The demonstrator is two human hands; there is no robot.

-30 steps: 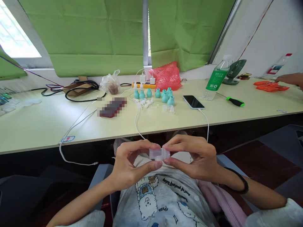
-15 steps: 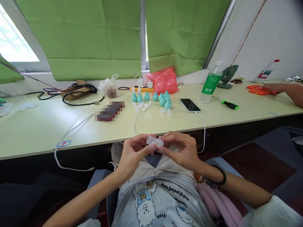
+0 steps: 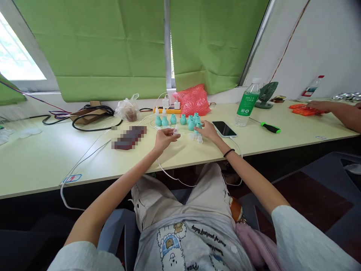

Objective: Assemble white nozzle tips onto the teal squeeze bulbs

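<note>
My left hand point(image 3: 165, 139) is over the table, with a small translucent plastic piece point(image 3: 176, 131) pinched at its fingertips. To the right, my right hand point(image 3: 209, 131) has its thumb and fingers around a small teal rubber bulb point(image 3: 198, 127), the nearest of a group. More teal bulbs point(image 3: 173, 119) stand upright in a loose row behind my hands. Two at the left carry white pointed tips point(image 3: 157, 111). Several loose clear plastic pieces point(image 3: 196, 138) lie between my hands, and my left hand partly hides others.
A phone point(image 3: 225, 129) on a white cable, a water bottle point(image 3: 248, 103), a screwdriver point(image 3: 269, 127) and a small fan point(image 3: 266, 95) are at the right. Behind the bulbs lies a red bubble-wrap bag point(image 3: 194, 99). Another person's hand point(image 3: 318, 106) touches an orange item point(image 3: 304, 109).
Both hands have moved from above my lap forward onto the table. My right hand has let go of the translucent piece and closed around a teal bulb; my left hand kept the piece.
</note>
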